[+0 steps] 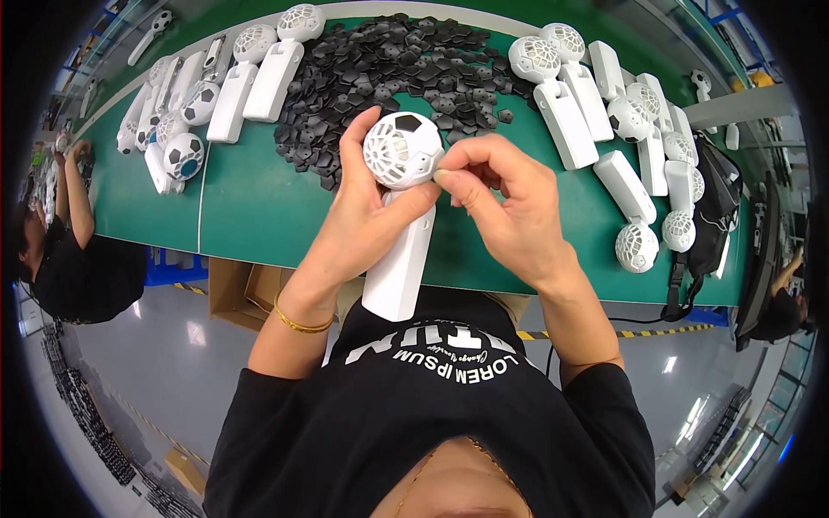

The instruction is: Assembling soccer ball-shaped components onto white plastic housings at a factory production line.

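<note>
- The person's left grip is closed around a white ball-headed device, fingers behind the ball and thumb across its lower front.
- That device is held up over the surface's near edge, its white handle slanting down toward the person's black shirt.
- A black pentagon sits at the top of the ball; a slotted grille covers its left part.
- The right grip has thumb and forefinger drawn together at the ball's right side; whether anything lies between them, I cannot tell.
- Beyond both grips, loose black pieces spread in a wide heap on the green surface.
- Similar white devices lie to the left and right of the heap.
- A black bag rests at the surface's right end.
- At far left, a co-worker in black is by the surface.
</note>
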Tool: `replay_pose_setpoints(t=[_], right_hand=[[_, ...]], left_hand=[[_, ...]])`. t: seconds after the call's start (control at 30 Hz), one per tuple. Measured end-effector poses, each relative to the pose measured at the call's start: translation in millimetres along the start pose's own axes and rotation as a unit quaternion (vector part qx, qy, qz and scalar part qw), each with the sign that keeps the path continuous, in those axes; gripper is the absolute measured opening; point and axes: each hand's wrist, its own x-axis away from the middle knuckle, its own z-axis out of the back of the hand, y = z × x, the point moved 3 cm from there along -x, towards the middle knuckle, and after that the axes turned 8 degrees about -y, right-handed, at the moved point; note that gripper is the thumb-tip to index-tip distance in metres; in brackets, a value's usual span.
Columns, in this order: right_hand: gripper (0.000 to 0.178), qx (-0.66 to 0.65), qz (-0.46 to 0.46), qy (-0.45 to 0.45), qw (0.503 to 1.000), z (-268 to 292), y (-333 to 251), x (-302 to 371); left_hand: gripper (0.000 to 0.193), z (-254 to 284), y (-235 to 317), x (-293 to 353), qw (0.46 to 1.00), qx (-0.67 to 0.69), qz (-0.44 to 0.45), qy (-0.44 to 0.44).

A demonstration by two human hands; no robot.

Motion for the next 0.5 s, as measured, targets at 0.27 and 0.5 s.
replay_pose_setpoints(t=[0.27,0.5], right_hand=[[0.012,0.115,0.038,0.048,0.992,-8.3,-8.4,-4.3],[0.010,0.178,0.110,0.044,0.977,-4.9,-6.0,-11.0]], left_hand=[[0.082,-0.8,-0.4,0.7,0.999,-0.039,-0.008,0.000],[0.081,-4.1,2.3,3.2,0.999,-0.048,-0.017,0.010]])
